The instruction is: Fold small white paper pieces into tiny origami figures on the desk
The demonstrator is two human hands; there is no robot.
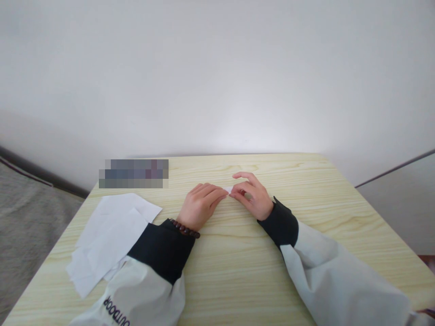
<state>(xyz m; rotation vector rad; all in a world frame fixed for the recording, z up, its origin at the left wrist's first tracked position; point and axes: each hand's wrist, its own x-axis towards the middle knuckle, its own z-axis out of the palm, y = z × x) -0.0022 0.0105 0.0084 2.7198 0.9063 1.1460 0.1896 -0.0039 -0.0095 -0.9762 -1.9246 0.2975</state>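
Between my two hands a small piece of white paper shows, mostly covered by the fingers. My left hand is closed, its thumb and fingertips pinching the paper's left end. From the other side, my right hand pinches the right end between thumb and index finger, with another finger raised and curved above. Both hands are over the middle of the wooden table. How the paper is folded is too small to make out.
Several white paper sheets lie in a loose overlapping pile at the left, partly under my left sleeve. A blurred-out object sits at the back left. A pale wall rises behind the table's far edge.
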